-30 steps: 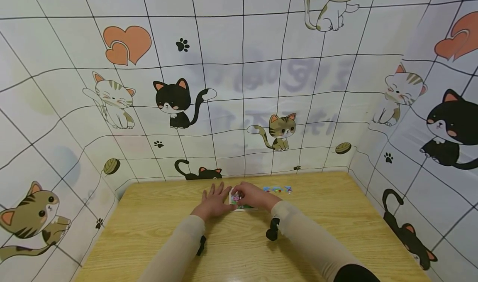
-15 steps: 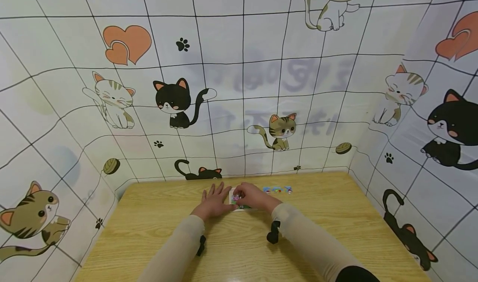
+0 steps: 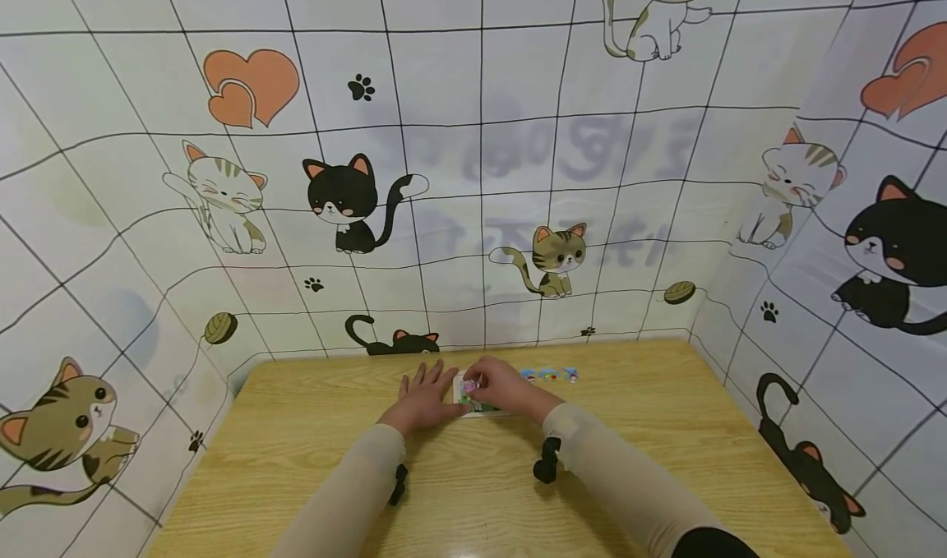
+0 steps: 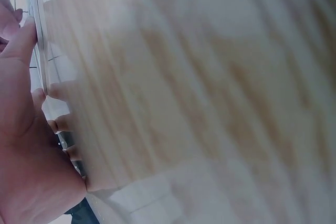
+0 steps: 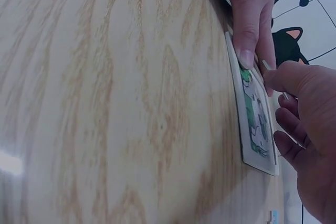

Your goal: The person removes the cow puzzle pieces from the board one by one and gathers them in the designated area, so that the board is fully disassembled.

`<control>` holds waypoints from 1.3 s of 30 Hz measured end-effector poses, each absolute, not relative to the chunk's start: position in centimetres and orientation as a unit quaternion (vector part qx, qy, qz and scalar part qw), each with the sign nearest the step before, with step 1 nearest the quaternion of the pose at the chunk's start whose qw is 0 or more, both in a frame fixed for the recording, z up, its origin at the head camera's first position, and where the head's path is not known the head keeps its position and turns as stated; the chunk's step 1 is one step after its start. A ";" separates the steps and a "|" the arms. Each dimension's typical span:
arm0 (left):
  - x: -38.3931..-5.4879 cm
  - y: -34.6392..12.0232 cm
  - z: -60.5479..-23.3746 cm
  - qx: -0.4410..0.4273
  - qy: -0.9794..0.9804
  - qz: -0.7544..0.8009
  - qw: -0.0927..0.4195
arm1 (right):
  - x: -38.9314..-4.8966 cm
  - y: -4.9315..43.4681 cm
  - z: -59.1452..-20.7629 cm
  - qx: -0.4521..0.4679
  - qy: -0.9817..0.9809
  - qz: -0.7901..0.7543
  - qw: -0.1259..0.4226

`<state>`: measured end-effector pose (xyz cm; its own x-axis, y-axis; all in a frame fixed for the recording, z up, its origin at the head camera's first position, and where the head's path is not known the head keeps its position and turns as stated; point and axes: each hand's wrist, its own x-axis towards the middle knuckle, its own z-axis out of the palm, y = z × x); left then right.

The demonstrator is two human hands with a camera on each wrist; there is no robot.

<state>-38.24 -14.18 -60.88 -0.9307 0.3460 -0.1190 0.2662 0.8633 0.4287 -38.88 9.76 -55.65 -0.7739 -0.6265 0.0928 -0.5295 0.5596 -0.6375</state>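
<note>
A small picture puzzle board (image 3: 484, 412) with a pale frame (image 5: 239, 108) lies near the table's far edge. My left hand (image 3: 423, 399) rests beside it with fingers spread and straight, its thumb (image 5: 246, 56) pressing on the board's near corner. Over the board, my right hand (image 3: 505, 387) pinches a thin puzzle piece (image 5: 266, 65) between thumb and forefinger, seen nearly edge-on in the right wrist view. The right hand covers much of the board's right side in the head view. In the left wrist view, the left hand (image 4: 29, 145) lies along the table beside the board's edge.
Several loose puzzle pieces (image 3: 549, 375) lie in a row to the right of the board. The wooden table (image 3: 459, 492) ends at a wall hanging (image 3: 481, 213) printed with cats, which also covers both sides.
My right wrist has shifted slightly to the right, and a little more of the board shows beside the pinching fingers. The left hand and the row of pieces have not moved.
</note>
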 end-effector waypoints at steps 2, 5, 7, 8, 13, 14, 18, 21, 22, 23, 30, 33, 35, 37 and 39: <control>-38.2 -14.1 -60.8 0.158 0.961 0.207 0.097 | -38.8 9.9 -55.4 -0.324 0.879 -0.340 0.075; -38.0 -14.0 -60.5 0.155 0.961 0.204 0.102 | -38.7 10.0 -55.0 -0.319 0.878 -0.349 0.077; -37.7 -13.9 -60.2 0.154 0.961 0.205 0.103 | -38.6 10.2 -54.7 -0.318 0.877 -0.353 0.079; -37.7 -14.0 -60.2 0.155 0.961 0.206 0.104 | -38.5 10.3 -54.5 -0.318 0.875 -0.356 0.080; -37.6 -14.0 -59.9 0.160 0.960 0.210 0.096 | -38.1 10.8 -53.7 -0.332 0.868 -0.361 0.074; -37.3 -14.0 -59.5 0.160 0.960 0.207 0.097 | -38.0 10.9 -53.5 -0.335 0.869 -0.357 0.071; -35.7 -13.5 -57.1 0.159 0.960 0.205 0.104 | -37.7 11.3 -53.0 -0.343 0.869 -0.350 0.061; -35.4 -13.3 -56.6 0.158 0.960 0.205 0.106 | -37.5 11.8 -52.8 -0.342 0.870 -0.351 0.059; -35.4 -13.3 -56.6 0.157 0.960 0.206 0.105 | -37.4 12.0 -52.8 -0.342 0.870 -0.350 0.056; -35.4 -13.3 -56.6 0.157 0.960 0.206 0.104 | -37.4 12.2 -52.8 -0.341 0.870 -0.352 0.055; -35.4 -13.3 -56.6 0.157 0.960 0.208 0.103 | -37.1 13.7 -52.7 -0.334 0.868 -0.365 0.054; -35.3 -13.3 -56.7 0.158 0.959 0.210 0.104 | -36.9 14.3 -52.7 -0.331 0.867 -0.368 0.056; -35.3 -13.3 -56.7 0.159 0.959 0.212 0.104 | -36.9 14.8 -52.7 -0.330 0.867 -0.369 0.054; -35.3 -13.3 -56.7 0.159 0.959 0.211 0.105 | -36.8 15.1 -52.6 -0.330 0.867 -0.369 0.052; -35.3 -13.3 -56.6 0.160 0.958 0.212 0.104 | -36.7 15.5 -52.6 -0.329 0.867 -0.372 0.050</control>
<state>-35.26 -13.34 -56.63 -0.9273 0.3506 -0.1314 0.2623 0.8588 0.4401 -36.70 15.47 -52.57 -0.7786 -0.6072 0.1586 -0.5334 0.5070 -0.6771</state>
